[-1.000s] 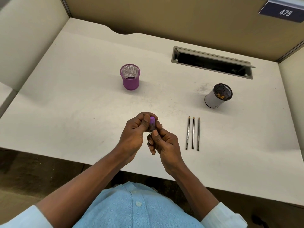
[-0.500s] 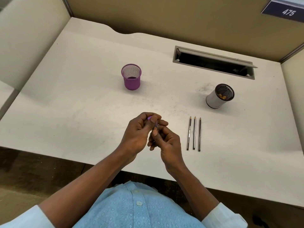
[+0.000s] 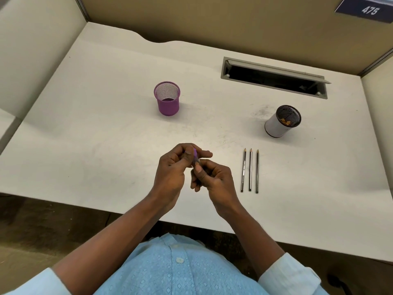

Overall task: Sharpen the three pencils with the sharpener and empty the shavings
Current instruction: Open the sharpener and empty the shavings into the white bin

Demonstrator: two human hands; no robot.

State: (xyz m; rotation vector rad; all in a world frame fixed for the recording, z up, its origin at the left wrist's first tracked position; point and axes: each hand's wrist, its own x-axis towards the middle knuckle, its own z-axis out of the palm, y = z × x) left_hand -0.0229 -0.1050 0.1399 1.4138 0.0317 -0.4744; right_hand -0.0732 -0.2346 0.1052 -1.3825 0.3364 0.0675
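Observation:
A small purple sharpener (image 3: pixel 195 156) is held above the desk's front middle, mostly hidden by fingers. My left hand (image 3: pixel 173 170) pinches its upper purple part. My right hand (image 3: pixel 214 179) pinches its lower, darker end with thumb and fingers. Three dark pencils (image 3: pixel 250 170) lie side by side on the desk just right of my right hand, tips pointing away from me. A white cup (image 3: pixel 278 126) with a dark inside and some brown shavings in it stands behind the pencils.
A purple mesh cup (image 3: pixel 167 101) stands at the desk's middle left. An open cable slot (image 3: pixel 274 78) runs along the back right. Cubicle walls enclose the white desk (image 3: pixel 85 135) on three sides; its front edge lies under my forearms.
Both hands have kept working the sharpener between their fingertips; it has turned, and a little more of its purple part shows than half a second ago. The pencils and cups have stayed put.

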